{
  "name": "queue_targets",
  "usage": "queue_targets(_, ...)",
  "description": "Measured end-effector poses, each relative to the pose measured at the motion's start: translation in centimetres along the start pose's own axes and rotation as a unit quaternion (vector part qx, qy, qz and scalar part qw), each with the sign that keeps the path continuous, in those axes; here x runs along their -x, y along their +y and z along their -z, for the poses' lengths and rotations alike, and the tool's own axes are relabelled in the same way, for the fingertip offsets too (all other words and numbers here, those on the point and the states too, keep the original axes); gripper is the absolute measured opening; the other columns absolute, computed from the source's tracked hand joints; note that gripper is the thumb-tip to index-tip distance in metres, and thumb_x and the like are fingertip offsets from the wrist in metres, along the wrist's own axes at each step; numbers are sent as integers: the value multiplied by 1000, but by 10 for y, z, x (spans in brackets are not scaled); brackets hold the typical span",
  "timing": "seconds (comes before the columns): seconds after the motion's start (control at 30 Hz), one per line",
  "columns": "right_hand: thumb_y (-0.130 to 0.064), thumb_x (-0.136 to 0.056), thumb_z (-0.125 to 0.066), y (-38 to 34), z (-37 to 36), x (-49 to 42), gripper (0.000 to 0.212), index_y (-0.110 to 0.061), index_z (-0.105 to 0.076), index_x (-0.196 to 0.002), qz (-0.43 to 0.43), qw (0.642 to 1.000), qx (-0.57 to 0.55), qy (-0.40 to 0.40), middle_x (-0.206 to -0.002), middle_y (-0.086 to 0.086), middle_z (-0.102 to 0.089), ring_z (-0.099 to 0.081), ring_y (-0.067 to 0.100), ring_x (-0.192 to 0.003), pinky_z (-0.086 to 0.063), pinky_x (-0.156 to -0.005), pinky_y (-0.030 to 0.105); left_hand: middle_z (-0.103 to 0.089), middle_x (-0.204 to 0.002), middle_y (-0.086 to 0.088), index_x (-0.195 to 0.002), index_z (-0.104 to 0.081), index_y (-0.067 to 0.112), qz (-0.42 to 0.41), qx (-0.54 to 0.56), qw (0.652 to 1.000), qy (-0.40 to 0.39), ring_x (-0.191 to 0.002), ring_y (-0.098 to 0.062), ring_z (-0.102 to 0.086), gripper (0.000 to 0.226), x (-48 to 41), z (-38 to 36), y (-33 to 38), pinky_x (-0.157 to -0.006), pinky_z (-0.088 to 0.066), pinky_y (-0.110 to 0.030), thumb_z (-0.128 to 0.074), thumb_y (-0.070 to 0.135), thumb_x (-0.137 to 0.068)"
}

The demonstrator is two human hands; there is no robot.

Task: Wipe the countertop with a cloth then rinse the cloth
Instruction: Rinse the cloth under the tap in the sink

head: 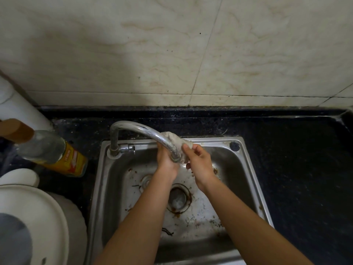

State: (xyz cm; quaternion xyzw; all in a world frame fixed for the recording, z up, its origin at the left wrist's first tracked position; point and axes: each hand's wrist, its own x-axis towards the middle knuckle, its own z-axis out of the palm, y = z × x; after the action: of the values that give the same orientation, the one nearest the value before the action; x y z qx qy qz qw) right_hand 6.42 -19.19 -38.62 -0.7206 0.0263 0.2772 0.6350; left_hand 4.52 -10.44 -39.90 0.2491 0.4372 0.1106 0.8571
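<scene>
Two forearms [137,217], bare along their whole visible length; left hand [168,163] and right hand [200,165] likewise bare.

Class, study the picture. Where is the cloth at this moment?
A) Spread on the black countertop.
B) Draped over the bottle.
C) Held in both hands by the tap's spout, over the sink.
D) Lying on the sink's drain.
C: the left hand and right hand both hold the bunched cloth beside the tap spout, above the sink.
</scene>
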Motion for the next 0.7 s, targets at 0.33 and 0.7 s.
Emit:
queue_targets(0.33,-25,-97,-54,-1,7,-3,15,-13,-59,-89,-66,996,-50,14,-84,4,-65,-57,11,-69,-44,-60,22,-63,-105,-18,-104,-57,5,26,-38,998,-41,-91,-30,-64,29,8,1,15,-79,-53,-44,-45,31,-98)
queue_targets(0.7,-1,-87,-59,20,-32,4,20,-3,-58,-107,-158,986,-50,-2,-102,19,-70,-67,35,-99,-55,-88,45,-71,-88,-7,-93,-65,16,-45,-223,972,61,-79,-21,-68,23,26,39,15,-69,-55,-33,-50,33,-96)
